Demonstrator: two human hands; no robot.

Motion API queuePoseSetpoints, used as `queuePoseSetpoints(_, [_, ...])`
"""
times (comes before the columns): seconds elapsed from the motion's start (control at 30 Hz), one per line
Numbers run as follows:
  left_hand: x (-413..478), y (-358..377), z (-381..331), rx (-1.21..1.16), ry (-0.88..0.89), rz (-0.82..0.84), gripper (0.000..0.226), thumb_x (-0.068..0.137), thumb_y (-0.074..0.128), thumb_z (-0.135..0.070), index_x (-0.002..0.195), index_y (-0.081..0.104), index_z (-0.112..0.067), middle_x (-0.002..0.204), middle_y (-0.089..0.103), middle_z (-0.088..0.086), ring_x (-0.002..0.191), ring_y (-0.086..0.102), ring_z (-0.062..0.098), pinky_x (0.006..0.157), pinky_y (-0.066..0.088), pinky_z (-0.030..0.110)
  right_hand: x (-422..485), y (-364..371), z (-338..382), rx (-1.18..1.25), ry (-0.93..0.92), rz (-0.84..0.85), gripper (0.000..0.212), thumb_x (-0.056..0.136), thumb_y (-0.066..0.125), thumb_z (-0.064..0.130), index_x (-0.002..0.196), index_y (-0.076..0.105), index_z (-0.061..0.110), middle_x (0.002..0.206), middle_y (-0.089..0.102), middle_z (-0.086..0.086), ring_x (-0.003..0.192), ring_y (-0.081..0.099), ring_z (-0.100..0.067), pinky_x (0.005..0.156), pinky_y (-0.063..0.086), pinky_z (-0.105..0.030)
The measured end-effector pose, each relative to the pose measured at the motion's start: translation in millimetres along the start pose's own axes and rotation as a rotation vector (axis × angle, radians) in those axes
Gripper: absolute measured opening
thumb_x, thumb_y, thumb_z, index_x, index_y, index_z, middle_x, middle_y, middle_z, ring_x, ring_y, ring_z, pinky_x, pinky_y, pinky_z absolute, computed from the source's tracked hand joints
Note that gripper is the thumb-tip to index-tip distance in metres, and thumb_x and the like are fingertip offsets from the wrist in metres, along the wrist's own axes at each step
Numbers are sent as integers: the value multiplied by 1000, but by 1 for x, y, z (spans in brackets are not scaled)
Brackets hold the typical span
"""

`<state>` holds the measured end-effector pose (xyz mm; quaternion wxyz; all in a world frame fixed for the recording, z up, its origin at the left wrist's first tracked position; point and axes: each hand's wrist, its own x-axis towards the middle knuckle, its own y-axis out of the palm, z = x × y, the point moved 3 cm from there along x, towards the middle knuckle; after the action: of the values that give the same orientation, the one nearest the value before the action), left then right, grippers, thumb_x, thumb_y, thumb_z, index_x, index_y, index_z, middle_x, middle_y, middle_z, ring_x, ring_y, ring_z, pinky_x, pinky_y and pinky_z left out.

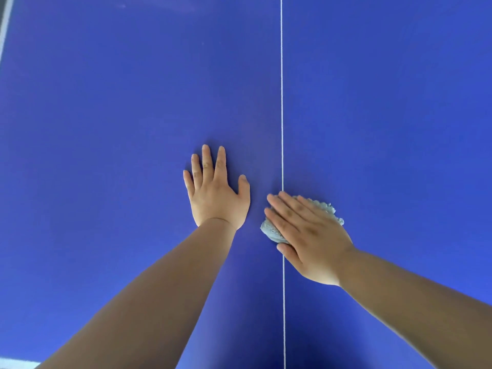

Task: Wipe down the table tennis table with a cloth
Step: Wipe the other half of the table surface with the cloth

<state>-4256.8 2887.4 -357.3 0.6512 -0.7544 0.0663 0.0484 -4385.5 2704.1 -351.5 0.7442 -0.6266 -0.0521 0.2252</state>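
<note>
The blue table tennis table [133,102] fills the head view, with a thin white centre line [281,102] running up and down it. My left hand [215,190] lies flat on the blue surface just left of the line, fingers straight and spread. My right hand [306,233] presses flat on a bunched pale grey-blue cloth [270,229] that sits on the centre line. The cloth shows at the fingers' left edge and past the hand's far side; most of it is hidden under the palm.
A white edge stripe [5,25] marks the table's left border at the top left corner. Another white stripe [16,363] shows at the bottom left corner. A faint smudge [122,6] lies on the far surface.
</note>
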Motion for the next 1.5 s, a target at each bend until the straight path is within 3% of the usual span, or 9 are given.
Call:
queuePoseSetpoints(0.37, [-4,-4,1,-2,109,51,81,93,25,-63,165,10,-29,174,-2,5,159,-6,32,128,-3,53,-77,39,115,-13,175,-22,67,102,38,45,161,28,16,172,11,-3,158,12,-21,125,16,-43])
queuePoseSetpoints(0.43, [-10,-4,4,10,210,71,80,95,27,-61,166,10,-27,174,-2,6,160,-5,30,128,-2,51,-89,44,132,-20,232,-24,67,103,37,46,161,28,15,172,11,-3,158,12,-22,125,17,-43])
queuePoseSetpoints(0.6, [-64,-3,34,139,652,113,76,96,20,-59,165,8,-28,174,1,3,160,-2,27,129,2,49,-112,52,170,-2,437,-11,70,102,33,50,162,28,15,172,11,-4,158,12,-23,125,14,-43])
queuePoseSetpoints(0.8, [-110,-5,105,256,873,157,73,96,22,-56,164,12,-30,174,2,-1,160,-1,25,129,6,48,-121,55,197,74,629,-55,73,100,30,57,162,27,19,172,11,-1,158,11,-21,126,7,-40])
queuePoseSetpoints(0.9, [-110,-7,111,255,901,161,74,96,24,-56,164,13,-31,174,2,-2,160,-2,24,129,6,47,-124,59,201,115,721,-86,78,100,25,61,165,12,20,172,0,1,159,0,-20,127,6,-41])
queuePoseSetpoints(1.0, [-110,-7,107,225,900,157,75,95,26,-56,164,14,-31,174,4,-2,160,0,24,129,6,47,-130,62,205,140,900,-197,82,101,31,59,164,12,11,172,4,-4,159,4,-21,128,9,-41])
queuePoseSetpoints(1.13, [-112,-9,105,196,911,135,75,93,27,-55,164,19,-29,173,8,0,159,4,27,129,9,50,-131,62,206,164,949,-299,80,100,34,57,161,25,7,171,14,-7,159,10,-22,129,11,-40])
queuePoseSetpoints(1.33, [-110,-1,106,174,921,94,75,92,26,-55,162,22,-27,173,11,2,159,8,28,129,10,50,-131,70,204,171,962,-440,70,100,38,52,156,39,12,169,22,-5,157,19,-22,128,15,-41])
queuePoseSetpoints(1.5, [-110,0,105,173,927,58,75,92,26,-56,162,23,-28,173,14,3,158,11,29,129,10,50,-135,73,204,152,1095,-635,57,97,47,45,148,54,20,162,40,-1,153,32,-26,126,25,-47])
